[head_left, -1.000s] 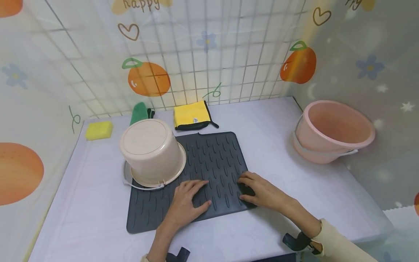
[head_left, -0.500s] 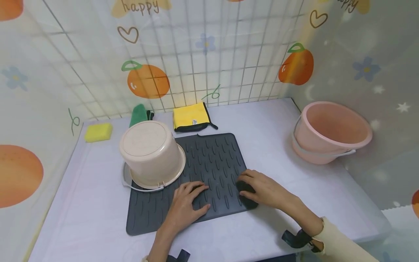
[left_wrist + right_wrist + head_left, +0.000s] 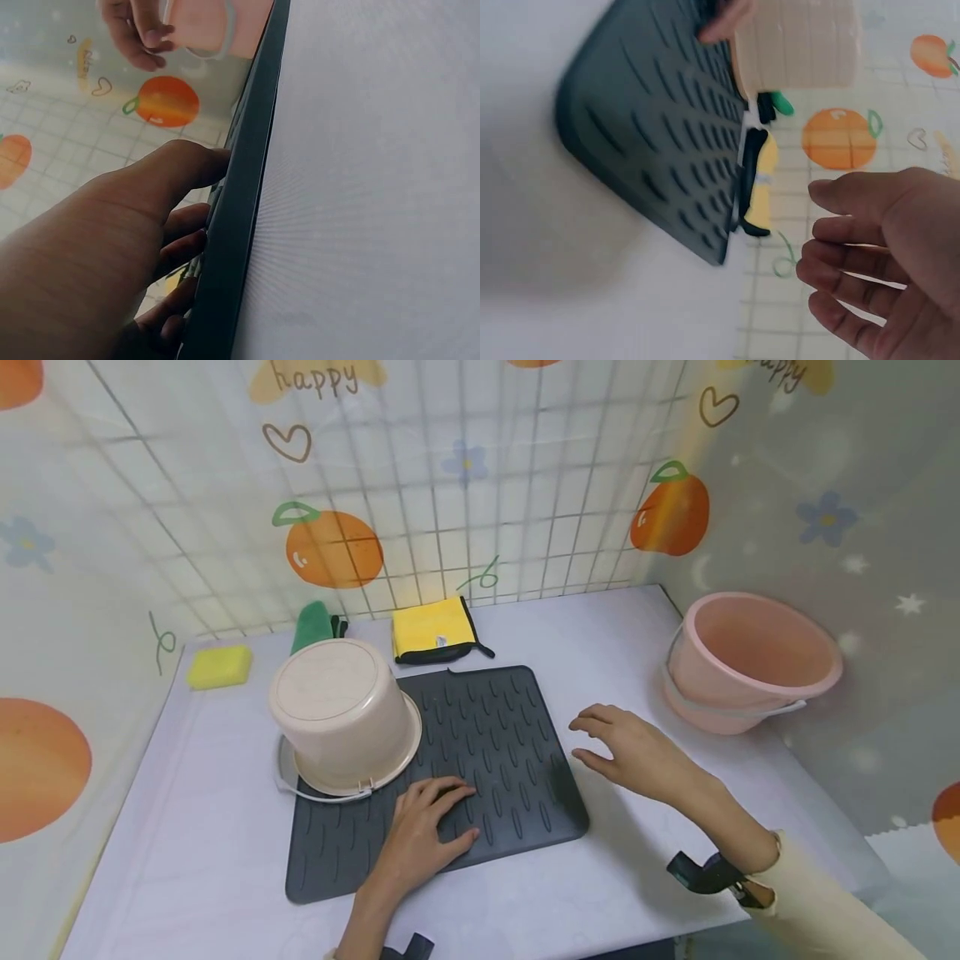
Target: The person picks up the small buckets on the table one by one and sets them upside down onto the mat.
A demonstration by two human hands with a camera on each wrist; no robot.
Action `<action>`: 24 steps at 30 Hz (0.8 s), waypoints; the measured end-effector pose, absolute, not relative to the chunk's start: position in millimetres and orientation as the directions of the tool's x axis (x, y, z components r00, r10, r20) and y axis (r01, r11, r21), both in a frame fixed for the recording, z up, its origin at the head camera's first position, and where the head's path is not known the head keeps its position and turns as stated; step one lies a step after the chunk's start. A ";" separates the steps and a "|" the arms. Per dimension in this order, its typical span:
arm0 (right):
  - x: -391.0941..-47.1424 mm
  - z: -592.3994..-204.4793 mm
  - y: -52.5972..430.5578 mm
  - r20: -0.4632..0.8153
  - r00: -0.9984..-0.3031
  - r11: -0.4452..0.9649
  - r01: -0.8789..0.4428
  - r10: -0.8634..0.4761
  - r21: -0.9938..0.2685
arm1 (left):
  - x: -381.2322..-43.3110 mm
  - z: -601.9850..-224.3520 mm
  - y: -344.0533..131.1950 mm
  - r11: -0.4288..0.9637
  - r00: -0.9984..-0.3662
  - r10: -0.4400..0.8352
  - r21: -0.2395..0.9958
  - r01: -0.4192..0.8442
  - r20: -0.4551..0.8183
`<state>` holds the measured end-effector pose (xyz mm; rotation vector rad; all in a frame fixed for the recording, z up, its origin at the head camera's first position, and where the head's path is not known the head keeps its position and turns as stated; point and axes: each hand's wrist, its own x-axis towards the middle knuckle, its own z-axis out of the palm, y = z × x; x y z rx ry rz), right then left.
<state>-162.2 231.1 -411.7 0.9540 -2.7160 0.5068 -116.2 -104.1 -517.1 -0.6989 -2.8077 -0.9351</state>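
A dark grey ridged rubber mat [image 3: 517, 760] lies on the white-covered table. My left hand [image 3: 423, 835] rests on its near part with relaxed fingers; in the left wrist view the fingertips [image 3: 196, 217] touch the ridges just past the mat's edge. On the mat's left side a beige bucket [image 3: 348, 714] stands upside down, its white handle lying round the rim. My right hand [image 3: 637, 752] is in the air beyond the mat's right edge, fingers loosely bent and holding nothing. The right wrist view shows a gap between that hand [image 3: 907, 255] and the mat [image 3: 660, 127].
A pink bucket [image 3: 750, 652] stands upright at the table's right side, its handle hanging down. Along the back lie a folded yellow cloth [image 3: 432, 631] with black edging, a green cloth [image 3: 312, 625] partly behind the beige bucket, and a yellow sponge [image 3: 220, 667]. Printed curtains enclose the table.
My right hand has let go of the mat's right edge and moved up and to the right, toward the pink bucket. The left hand stays on the mat.
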 end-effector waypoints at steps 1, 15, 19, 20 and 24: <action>-164.5 -408.3 234.3 0.335 -0.762 0.730 -0.639 -0.555 -0.244 | -116.3 -517.4 -104.1 0.706 -0.889 0.393 0.544 0.454 0.234; -180.5 -370.0 273.5 0.405 -0.820 0.818 -0.523 -0.405 -0.240 | -116.4 -519.7 -105.0 0.705 -0.889 0.393 0.543 0.456 0.236; -184.6 -360.9 286.6 0.370 -0.869 0.878 -0.426 -0.330 -0.219 | -116.3 -519.9 -104.9 0.701 -0.888 0.393 0.547 0.457 0.238; -186.0 -358.9 289.8 0.364 -0.876 0.889 -0.408 -0.316 -0.211 | -116.2 -520.0 -104.9 0.701 -0.888 0.392 0.548 0.457 0.239; -190.6 -352.4 303.1 0.357 -0.891 0.915 -0.361 -0.282 -0.178 | -116.0 -520.0 -104.7 0.702 -0.888 0.390 0.546 0.457 0.243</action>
